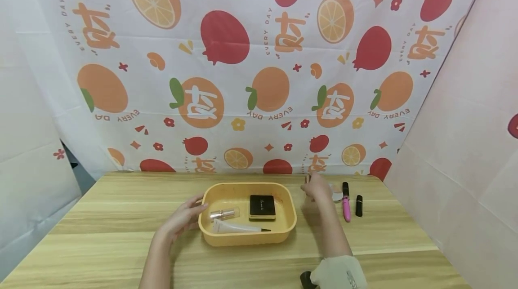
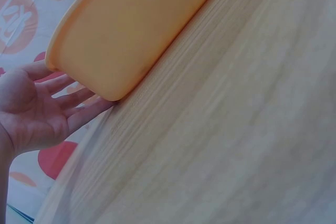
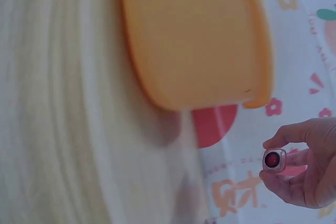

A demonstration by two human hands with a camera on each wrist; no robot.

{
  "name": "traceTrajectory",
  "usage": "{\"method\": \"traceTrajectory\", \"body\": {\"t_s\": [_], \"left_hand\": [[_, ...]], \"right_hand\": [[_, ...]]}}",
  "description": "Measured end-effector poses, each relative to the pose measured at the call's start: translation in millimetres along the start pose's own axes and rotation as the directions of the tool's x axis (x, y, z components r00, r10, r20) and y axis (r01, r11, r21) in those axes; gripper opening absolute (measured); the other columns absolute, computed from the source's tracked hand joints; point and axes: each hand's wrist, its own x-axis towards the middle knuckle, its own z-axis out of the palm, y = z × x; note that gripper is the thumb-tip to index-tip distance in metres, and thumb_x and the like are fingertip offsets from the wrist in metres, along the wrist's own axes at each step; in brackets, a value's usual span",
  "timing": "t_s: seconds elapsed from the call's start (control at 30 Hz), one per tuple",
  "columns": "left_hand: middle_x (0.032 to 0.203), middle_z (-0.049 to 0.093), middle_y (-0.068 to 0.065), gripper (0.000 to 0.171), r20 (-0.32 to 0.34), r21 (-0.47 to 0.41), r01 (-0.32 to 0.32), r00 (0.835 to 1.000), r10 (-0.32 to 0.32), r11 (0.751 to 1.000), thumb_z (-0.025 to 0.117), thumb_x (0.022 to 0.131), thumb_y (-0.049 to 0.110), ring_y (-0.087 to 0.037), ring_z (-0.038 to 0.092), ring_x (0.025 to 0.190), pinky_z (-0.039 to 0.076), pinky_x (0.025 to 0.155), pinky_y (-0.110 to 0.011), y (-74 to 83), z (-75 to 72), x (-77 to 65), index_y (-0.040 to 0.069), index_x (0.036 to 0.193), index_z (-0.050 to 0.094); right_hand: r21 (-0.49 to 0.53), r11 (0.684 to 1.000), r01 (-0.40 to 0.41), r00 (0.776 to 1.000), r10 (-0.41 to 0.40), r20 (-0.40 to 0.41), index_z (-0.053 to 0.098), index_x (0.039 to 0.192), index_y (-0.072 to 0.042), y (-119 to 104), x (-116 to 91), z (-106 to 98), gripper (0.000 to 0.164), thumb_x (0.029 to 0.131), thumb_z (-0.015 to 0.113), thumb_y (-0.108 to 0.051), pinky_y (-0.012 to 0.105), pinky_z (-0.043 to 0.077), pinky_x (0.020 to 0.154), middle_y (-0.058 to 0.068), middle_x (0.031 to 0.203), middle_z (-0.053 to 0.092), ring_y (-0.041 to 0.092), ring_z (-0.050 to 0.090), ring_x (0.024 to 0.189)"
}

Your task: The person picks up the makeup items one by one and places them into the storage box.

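A yellow plastic basket stands on the table. My left hand holds its left end, thumb over the rim and the other fingers outside against the wall. Inside lie a black square compact, a clear-capped lipstick and a white squeeze tube with a dark tip. To the right of the basket, my right hand pinches a small pinkish lipstick tube between thumb and fingers. Its squarish end faces the right wrist camera and shows a dark red centre.
Right of my right hand lie a clear round item, a black-and-pink tube and a short black tube. A fruit-print curtain hangs at the table's back edge. A black object shows beside my right sleeve.
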Motion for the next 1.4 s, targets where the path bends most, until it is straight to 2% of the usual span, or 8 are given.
{"method": "traceTrajectory", "body": {"t_s": [0.1, 0.17, 0.47, 0.7, 0.9, 1.07, 1.23, 1.4], "left_hand": [[0.142, 0.014, -0.035, 0.059, 0.002, 0.003, -0.003, 1.000, 0.003, 1.000, 0.044, 0.096, 0.014, -0.047, 0.029, 0.124, 0.040, 0.092, -0.052, -0.7, -0.1, 0.1, -0.007, 0.142, 0.015], [0.142, 0.014, -0.035, 0.059, 0.005, 0.001, -0.005, 1.000, 0.005, 1.000, 0.044, 0.096, 0.013, -0.047, 0.028, 0.124, 0.040, 0.092, -0.052, -0.8, 0.1, 0.2, -0.007, 0.142, 0.014], [0.142, 0.014, -0.035, 0.059, 0.004, -0.010, -0.002, 1.000, 0.002, 1.000, 0.044, 0.096, 0.014, -0.047, 0.025, 0.126, 0.037, 0.095, -0.053, 1.0, 0.7, -0.1, -0.007, 0.142, 0.014], [0.141, 0.016, -0.035, 0.058, -0.012, 0.006, 0.002, 1.000, -0.002, 1.000, 0.045, 0.096, 0.015, -0.047, 0.028, 0.125, 0.039, 0.093, -0.052, 1.2, 0.6, -0.7, -0.007, 0.142, 0.016], [0.142, 0.016, -0.035, 0.058, -0.012, 0.004, 0.008, 1.000, -0.008, 1.000, 0.044, 0.096, 0.015, -0.047, 0.028, 0.125, 0.039, 0.093, -0.051, 0.6, 0.3, 1.1, -0.006, 0.142, 0.016], [0.142, 0.016, -0.035, 0.057, -0.008, 0.000, 0.001, 1.000, -0.001, 1.000, 0.044, 0.096, 0.014, -0.047, 0.028, 0.125, 0.040, 0.093, -0.052, 0.3, -0.1, 2.4, -0.006, 0.142, 0.016], [0.142, 0.016, -0.035, 0.057, -0.009, -0.003, 0.001, 1.000, -0.001, 1.000, 0.044, 0.096, 0.014, -0.047, 0.028, 0.125, 0.039, 0.093, -0.052, 0.3, -0.2, 3.3, -0.006, 0.142, 0.016], [0.141, 0.016, -0.035, 0.058, -0.015, -0.004, 0.002, 1.000, -0.002, 1.000, 0.044, 0.096, 0.014, -0.047, 0.029, 0.124, 0.039, 0.093, -0.052, -0.2, -0.2, 3.9, -0.006, 0.142, 0.016]], "right_hand": [[0.012, 1.000, 0.017, 1.000, -0.016, -0.018, 0.048, 0.125, 0.002, -6, -4, -5, 0.049, 0.080, 0.064, -0.011, 0.026, 0.047, 0.042, 0.013, 0.079, 0.059, 0.028, 0.062, 0.057], [0.013, 0.999, 0.038, 0.999, -0.037, -0.039, 0.043, 0.131, 0.000, -9, -6, -8, 0.057, 0.080, 0.065, -0.010, 0.027, 0.047, 0.043, 0.014, 0.084, 0.060, 0.026, 0.060, 0.054], [0.033, 0.994, 0.102, 0.992, -0.099, -0.075, 0.051, 0.117, 0.000, -20, -15, -16, 0.043, 0.077, 0.062, -0.008, 0.028, 0.048, 0.043, 0.012, 0.082, 0.057, 0.020, 0.055, 0.052], [0.032, 0.990, 0.137, 0.989, -0.135, -0.054, 0.048, 0.124, 0.000, -22, -16, -19, 0.049, 0.078, 0.063, -0.009, 0.029, 0.047, 0.045, 0.011, 0.086, 0.057, 0.019, 0.056, 0.055], [0.027, 0.988, 0.150, 0.988, -0.149, -0.038, 0.048, 0.124, 0.000, -25, -17, -20, 0.049, 0.078, 0.063, -0.009, 0.029, 0.048, 0.045, 0.010, 0.084, 0.058, 0.018, 0.056, 0.054], [0.026, 0.980, 0.196, 0.980, -0.195, -0.035, 0.050, 0.124, 0.000, -28, -17, -19, 0.050, 0.076, 0.064, -0.007, 0.028, 0.048, 0.046, 0.010, 0.082, 0.057, 0.018, 0.056, 0.053], [0.001, 0.968, 0.251, 0.968, -0.251, -0.032, 0.053, 0.121, 0.002, -31, -18, -19, 0.047, 0.075, 0.065, -0.005, 0.029, 0.048, 0.048, 0.012, 0.087, 0.059, 0.018, 0.055, 0.056], [-0.013, 0.967, 0.255, 0.967, -0.256, -0.021, 0.052, 0.122, 0.002, -34, -20, -18, 0.049, 0.075, 0.064, -0.006, 0.030, 0.047, 0.048, 0.012, 0.090, 0.060, 0.017, 0.054, 0.056]]}}
